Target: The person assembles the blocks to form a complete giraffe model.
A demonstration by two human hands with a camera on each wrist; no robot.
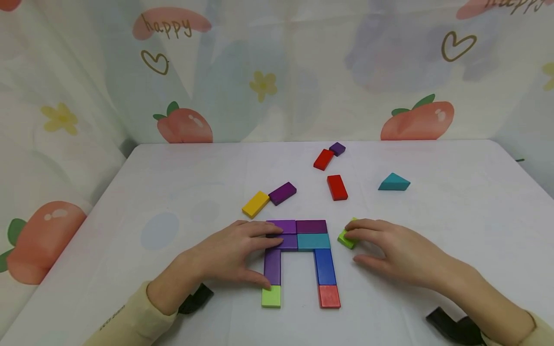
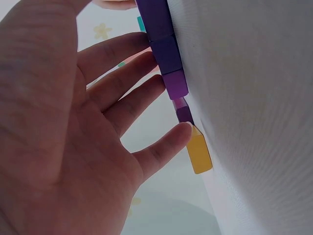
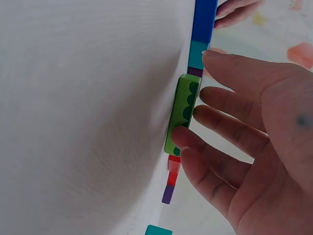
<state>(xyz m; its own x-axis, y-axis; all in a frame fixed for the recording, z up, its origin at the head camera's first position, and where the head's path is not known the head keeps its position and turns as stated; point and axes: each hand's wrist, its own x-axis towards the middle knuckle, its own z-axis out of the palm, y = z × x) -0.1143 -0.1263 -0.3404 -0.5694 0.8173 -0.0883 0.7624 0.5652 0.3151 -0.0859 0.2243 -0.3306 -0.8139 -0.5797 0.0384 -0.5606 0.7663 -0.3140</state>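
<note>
An arch of flat blocks [image 1: 308, 240] lies on the tabletop [image 1: 454, 226]. Its top is two rows: a purple block [image 1: 287, 226] beside a plum block [image 1: 311, 227], and below them a violet block [image 1: 289, 243] beside a teal block [image 1: 318, 241]. The arch's left leg is a purple upright [image 1: 272, 266] ending in a lime square [image 1: 271, 299]; its right leg is a blue block [image 1: 325, 266] ending in a coral-red square [image 1: 330, 297].

At the arch's left side, the left hand [image 1: 233, 252] has its fingers spread, reaching over the left ends of both top rows, with the thumb by the join of purple upright and lime square.

Just right of the arch's top, tilted and apart from it, lies a green block [image 1: 347, 239] with dark scallops along one face. The right hand [image 1: 400, 247] touches it with loosely bent fingers, the thumb standing away from it.

Beyond the arch's upper left, a yellow block [image 1: 256, 204] meets a dark purple block [image 1: 283, 193]. Beyond its right half lies a red block [image 1: 337, 187]; well off to the right is a turquoise triangle [image 1: 394, 182].
</note>
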